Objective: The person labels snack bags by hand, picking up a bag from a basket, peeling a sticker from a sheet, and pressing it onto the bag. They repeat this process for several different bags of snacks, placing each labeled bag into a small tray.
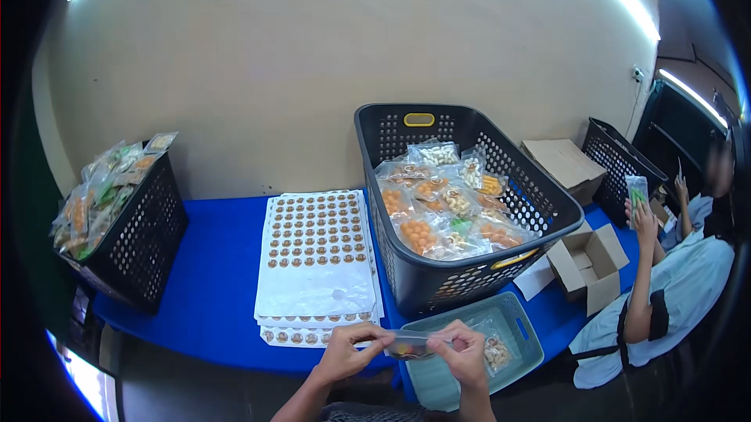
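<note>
Between my two hands a small clear plastic pouch [408, 345] is stretched by its top edge, with some dark and coloured contents low inside. My left hand [356, 349] pinches its left corner. At the other corner, my right hand [460, 350] grips with thumb and fingers. Both are over the near left side of a grey-green tray [519, 302], in which a clear pouch of pale pieces [496, 353] lies. To the left, sheets of round brown stickers [317, 254] are stacked, the lower part of the top sheet bare of stickers.
A large black basket [461, 285] of snack pouches stands behind the tray. Another full basket [149, 226] is at the left. An open cardboard box [588, 262] sits on the blue cloth [215, 265]. At right, a person [657, 289] holds up a pouch [637, 195].
</note>
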